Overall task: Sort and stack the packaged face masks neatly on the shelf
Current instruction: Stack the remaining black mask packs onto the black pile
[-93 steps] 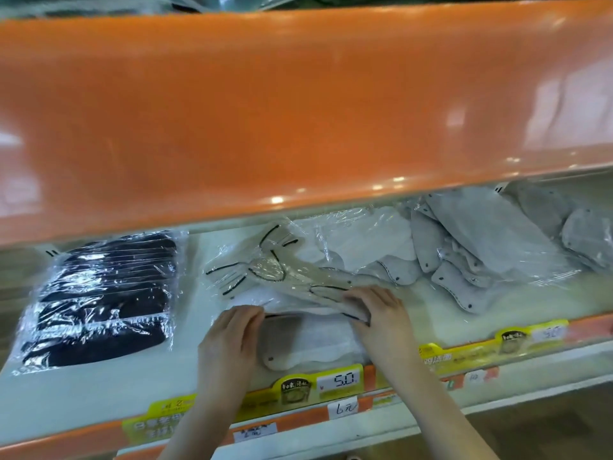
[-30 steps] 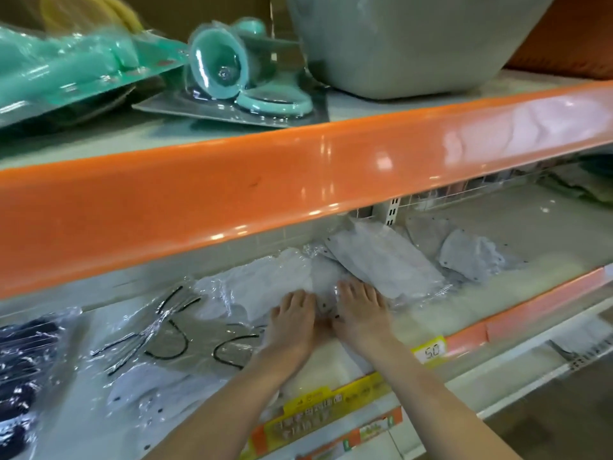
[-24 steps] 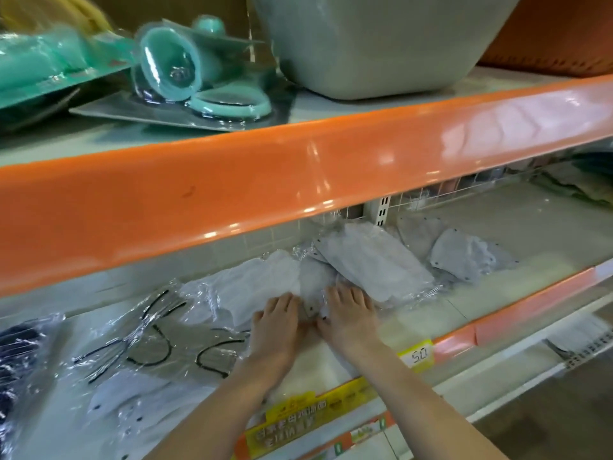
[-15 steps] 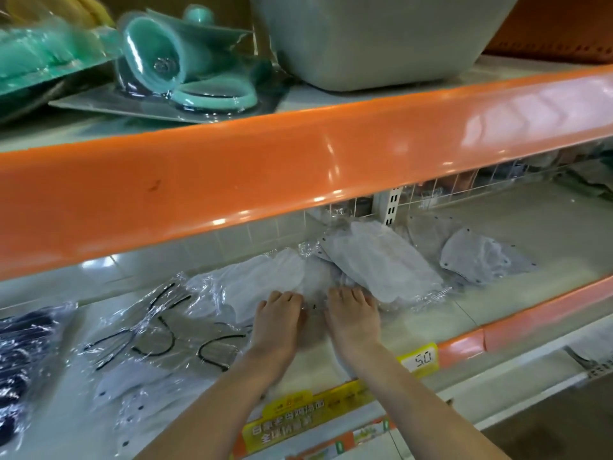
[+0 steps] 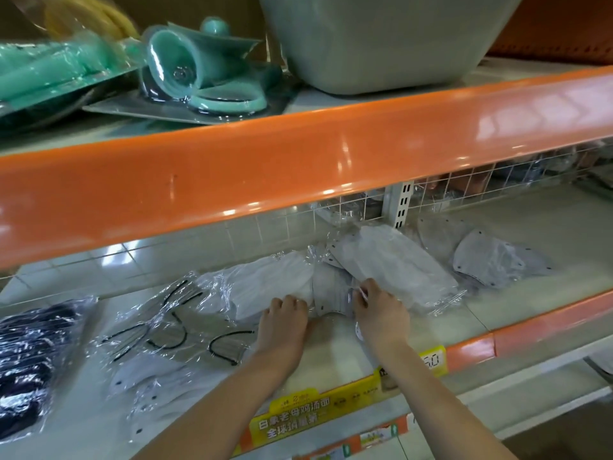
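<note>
While both your hands work the mask packs on the shelf (image 5: pixel 517 313), the slippery wrap is the risk.
Your left hand (image 5: pixel 282 323) curls its fingers against the white pack (image 5: pixel 265 290); your right hand (image 5: pixel 381 313) seems to pinch the wrap edge of the grey pack (image 5: pixel 391 263), though glare blurs that grip. Pull by film alone and it may slip or tear, or drag the loose grey masks (image 5: pixel 497 260) askew.
</note>
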The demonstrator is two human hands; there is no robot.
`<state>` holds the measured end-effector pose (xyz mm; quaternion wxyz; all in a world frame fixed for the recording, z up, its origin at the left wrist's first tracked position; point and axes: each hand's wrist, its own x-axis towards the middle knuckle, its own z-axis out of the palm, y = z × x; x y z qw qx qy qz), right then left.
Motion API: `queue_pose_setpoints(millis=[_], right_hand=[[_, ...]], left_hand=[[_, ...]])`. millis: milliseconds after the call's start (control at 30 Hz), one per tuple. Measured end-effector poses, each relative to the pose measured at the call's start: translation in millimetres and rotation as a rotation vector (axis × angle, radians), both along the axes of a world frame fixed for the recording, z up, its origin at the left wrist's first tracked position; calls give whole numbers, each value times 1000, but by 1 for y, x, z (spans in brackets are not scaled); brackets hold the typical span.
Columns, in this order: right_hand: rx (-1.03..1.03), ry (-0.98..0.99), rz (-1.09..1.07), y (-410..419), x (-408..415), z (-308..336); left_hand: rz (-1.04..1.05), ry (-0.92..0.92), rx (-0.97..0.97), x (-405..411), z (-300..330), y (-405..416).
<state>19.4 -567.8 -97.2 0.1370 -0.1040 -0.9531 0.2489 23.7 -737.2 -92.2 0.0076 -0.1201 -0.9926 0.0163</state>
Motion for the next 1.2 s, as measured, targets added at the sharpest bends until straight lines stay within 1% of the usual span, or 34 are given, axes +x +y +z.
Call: queue_pose_setpoints(millis=[133,200,267,367,433,500,533,600,733,833,900,967,1033,1067,1133,1200], right_hand=[[-338,19,-27,7,0,0],[-444,20,-26,7,-1,2],[-478,24,-10,5,-2,7],[-454,39,10,2,-3,13],[-488,35,11,1,-4,14],[-538,21,8,1,-6,12],[-535,13,9,1,-7,11],[-503,-12,15,1,-7,10],[-430,-37,65,-3,-3,14],[-295,-17,159,-8,4,22],[-177,88,267,-16,11,29],[-107,177,341,-23,13,28],[-133,160,316,-26,13,31],[-189,140,281,-26,13,33],[-256,172,213,-26,11,35],[-153,287,191,-29,14,42]], left_hand=[[-12,-61,-131,-3,3,4],[-42,-49,-202,-7,3,7],[-56,-5,-220,-10,7,8],[-32,42,-156,-14,10,8],[-50,161,-60,-14,15,5],[-110,216,-72,-17,15,3],[-129,256,-69,-18,12,1],[-134,274,-67,-19,5,0],[-155,222,-106,-15,4,5],[-207,223,-57,-14,6,6],[-220,237,31,-13,9,6],[-218,283,122,-10,14,7],[-195,378,236,-10,20,6],[-181,413,315,-11,23,5],[-155,478,418,-13,28,2],[-171,546,492,-14,33,-1]])
